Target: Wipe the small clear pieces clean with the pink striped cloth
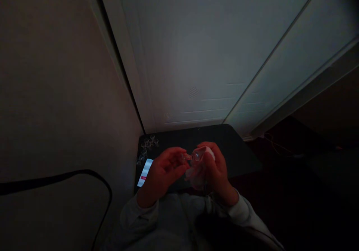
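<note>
The scene is very dark. My left hand (164,170) and my right hand (214,168) meet over a small black table (238,150). Both are closed on a small clear object (193,156) held between their fingertips; it looks like a little glass or plastic piece. My right hand also holds something pale and crumpled (198,176), perhaps a cloth or wrapper. Several small clear pieces (148,144) lie at the table's far left corner. A lit phone screen (145,172) rests at the table's left edge, beside my left hand.
A white door or panelled wall (210,56) rises behind the table. A beige wall (56,94) is on the left, with a dark cable (84,174) running across it. Dark floor with a thin cord (277,146) lies to the right.
</note>
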A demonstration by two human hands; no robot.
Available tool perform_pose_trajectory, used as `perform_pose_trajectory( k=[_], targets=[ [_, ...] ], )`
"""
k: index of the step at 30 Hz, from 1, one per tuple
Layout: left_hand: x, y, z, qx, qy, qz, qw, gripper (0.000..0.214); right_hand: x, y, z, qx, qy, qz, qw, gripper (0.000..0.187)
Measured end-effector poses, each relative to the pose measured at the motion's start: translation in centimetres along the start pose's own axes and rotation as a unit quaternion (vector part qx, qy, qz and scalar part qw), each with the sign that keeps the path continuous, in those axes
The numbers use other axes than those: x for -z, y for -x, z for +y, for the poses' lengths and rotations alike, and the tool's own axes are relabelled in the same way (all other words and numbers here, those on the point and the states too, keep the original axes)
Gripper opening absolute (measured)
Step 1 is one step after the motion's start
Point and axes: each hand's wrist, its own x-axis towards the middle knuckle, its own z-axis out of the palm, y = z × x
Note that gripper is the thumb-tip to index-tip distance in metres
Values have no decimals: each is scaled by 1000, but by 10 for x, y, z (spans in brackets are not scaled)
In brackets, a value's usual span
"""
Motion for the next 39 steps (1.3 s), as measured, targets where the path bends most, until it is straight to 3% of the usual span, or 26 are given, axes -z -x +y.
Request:
perform_pose_trajectory(
  k=[7, 17, 24, 30, 39],
  targets=[
    [0, -3, 7, -11, -74, 37, 997, 36, 5, 4, -4, 73, 117, -34, 990, 27],
    [-9, -6, 9, -13, -81, 44, 996, 25, 1, 1, -6, 158, 137, 4, 978, 24],
    [-9, -10, 7, 3, -76, 50, 996, 20, 3, -3, -1, 322, 237, 4, 917, 25],
    [-11, -10, 9, 19, -90, 44, 995, 14, 4, -4, 3, 283, 224, 7, 933, 18],
    [0, -6, 9, -60, -139, -69, 986, 26, 6, -1, 1, 155, 140, -15, 978, 22]
  ],
)
